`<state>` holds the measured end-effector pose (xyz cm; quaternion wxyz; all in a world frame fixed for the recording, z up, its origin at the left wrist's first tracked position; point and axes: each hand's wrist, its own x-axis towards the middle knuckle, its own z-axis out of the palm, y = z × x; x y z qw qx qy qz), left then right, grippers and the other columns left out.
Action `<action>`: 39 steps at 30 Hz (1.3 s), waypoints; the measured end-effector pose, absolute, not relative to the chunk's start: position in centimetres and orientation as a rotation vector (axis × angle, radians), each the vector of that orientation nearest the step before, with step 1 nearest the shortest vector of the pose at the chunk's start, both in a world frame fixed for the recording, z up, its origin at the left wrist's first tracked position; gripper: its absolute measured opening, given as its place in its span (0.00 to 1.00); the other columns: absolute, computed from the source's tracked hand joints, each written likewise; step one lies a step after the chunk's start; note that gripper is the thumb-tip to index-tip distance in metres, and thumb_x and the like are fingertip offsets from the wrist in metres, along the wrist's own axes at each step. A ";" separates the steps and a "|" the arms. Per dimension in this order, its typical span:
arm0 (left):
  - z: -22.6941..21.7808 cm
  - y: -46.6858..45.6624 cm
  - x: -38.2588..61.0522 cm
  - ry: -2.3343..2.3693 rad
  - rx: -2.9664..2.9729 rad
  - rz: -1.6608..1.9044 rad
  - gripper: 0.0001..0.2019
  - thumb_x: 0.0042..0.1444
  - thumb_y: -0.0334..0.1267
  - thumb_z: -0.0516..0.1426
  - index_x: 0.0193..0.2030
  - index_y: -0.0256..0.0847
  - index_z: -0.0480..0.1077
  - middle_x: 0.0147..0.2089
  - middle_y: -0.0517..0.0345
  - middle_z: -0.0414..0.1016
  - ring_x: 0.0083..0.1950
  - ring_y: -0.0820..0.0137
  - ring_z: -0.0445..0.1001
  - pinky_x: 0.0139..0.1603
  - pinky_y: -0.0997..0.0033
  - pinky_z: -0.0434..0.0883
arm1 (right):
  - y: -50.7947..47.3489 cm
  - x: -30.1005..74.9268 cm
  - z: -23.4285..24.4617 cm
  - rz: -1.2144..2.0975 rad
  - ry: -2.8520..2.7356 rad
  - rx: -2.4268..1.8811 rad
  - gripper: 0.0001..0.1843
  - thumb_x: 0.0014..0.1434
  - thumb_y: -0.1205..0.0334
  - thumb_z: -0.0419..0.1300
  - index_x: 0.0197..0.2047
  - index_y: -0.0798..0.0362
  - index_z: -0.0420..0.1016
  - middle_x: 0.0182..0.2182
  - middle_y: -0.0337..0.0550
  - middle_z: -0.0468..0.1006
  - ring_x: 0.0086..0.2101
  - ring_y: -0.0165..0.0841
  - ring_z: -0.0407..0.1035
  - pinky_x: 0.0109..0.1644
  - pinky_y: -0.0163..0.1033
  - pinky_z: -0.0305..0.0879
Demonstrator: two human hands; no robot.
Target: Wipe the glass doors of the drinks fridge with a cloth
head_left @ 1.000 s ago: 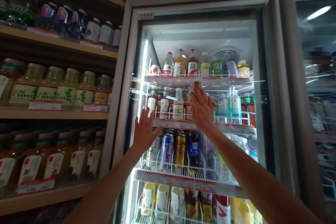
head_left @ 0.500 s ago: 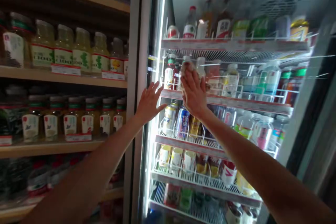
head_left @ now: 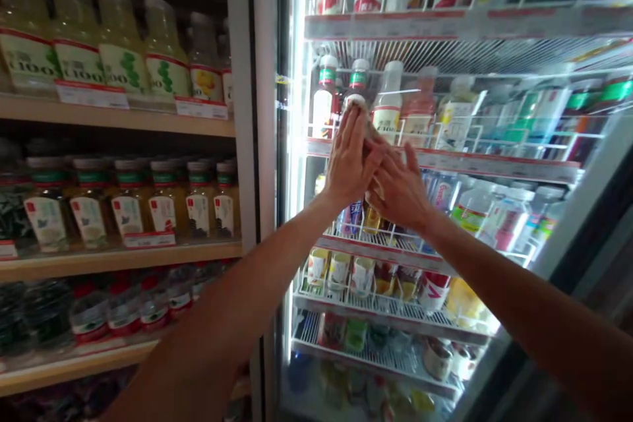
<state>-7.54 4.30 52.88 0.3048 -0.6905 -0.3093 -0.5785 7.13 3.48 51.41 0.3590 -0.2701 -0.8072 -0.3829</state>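
Note:
A pale, bunched cloth [head_left: 370, 128] lies against the glass door of a lit drinks fridge, mostly covered by both hands. My left hand [head_left: 349, 161] presses on it, fingers close together and pointing up; a bit of cloth shows past the fingertips. Beside and partly against it, my right hand [head_left: 398, 188] grips the lower part of the cloth, its thumb lifted. Behind the glass, near the hands, stand a bottle with a green-banded neck [head_left: 359, 76] and a pale juice bottle [head_left: 388, 102] on a wire-fronted shelf [head_left: 475, 159].
To the left, wooden shelves [head_left: 148, 119] hold rows of juice bottles [head_left: 119, 46] and smaller jars [head_left: 128, 204]. A grey upright frame [head_left: 264, 79] divides them from the fridge. The door's dark right edge [head_left: 558, 297] slants beside my right forearm. Fridge shelves carry several cans and bottles.
My left hand has moved right, from near the door's left edge onto the cloth beside my right hand. My right hand has shifted slightly right and down. The view has come closer.

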 end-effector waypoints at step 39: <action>54.6 6.0 -5.7 -0.978 -1.222 -1.455 0.28 0.60 0.39 0.45 0.66 0.30 0.49 0.68 0.38 0.52 0.70 0.58 0.45 0.67 0.51 0.50 | 6.8 21.8 48.8 -0.979 -1.365 -0.702 0.31 0.64 0.60 0.40 0.69 0.50 0.39 0.66 0.49 0.51 0.65 0.41 0.45 0.65 0.56 0.43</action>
